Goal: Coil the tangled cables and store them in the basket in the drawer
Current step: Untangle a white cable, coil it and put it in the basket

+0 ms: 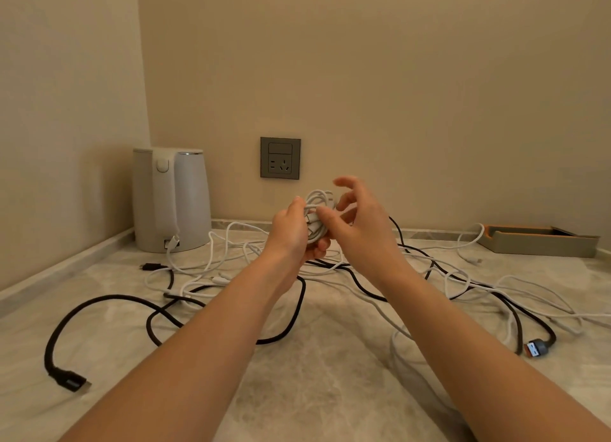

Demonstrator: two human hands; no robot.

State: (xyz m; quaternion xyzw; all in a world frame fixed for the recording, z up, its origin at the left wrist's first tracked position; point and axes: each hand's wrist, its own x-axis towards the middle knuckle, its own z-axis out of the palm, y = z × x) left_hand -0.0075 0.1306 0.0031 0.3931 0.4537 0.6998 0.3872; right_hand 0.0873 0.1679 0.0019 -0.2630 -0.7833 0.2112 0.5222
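While a white cable coil (319, 199) is gripped in the left hand (291, 226), the right hand (358, 221) is held beside it, fingers spread. Tangled cables (303, 296) are noted on the surface (330, 375).

A: We log the countertop (314, 375) as marble-veined stone, polished, with a soft sheen.
B: Agreed. We note a braided cloth sheath on the black cable (109, 296), matt and coarse. The white coil (319, 198) has a smooth plastic jacket, faintly glossy.
A: We read the kettle (188, 193) as white plastic, satin, with a thin bright metal band at the lid.
B: The socket plate (280, 158) is grey and matt; we cannot tell whether it is metal or plastic. The plug (67, 379) has a dark matt housing and a metallic tip.
A: We enter the wall (396, 78) as matt paint.
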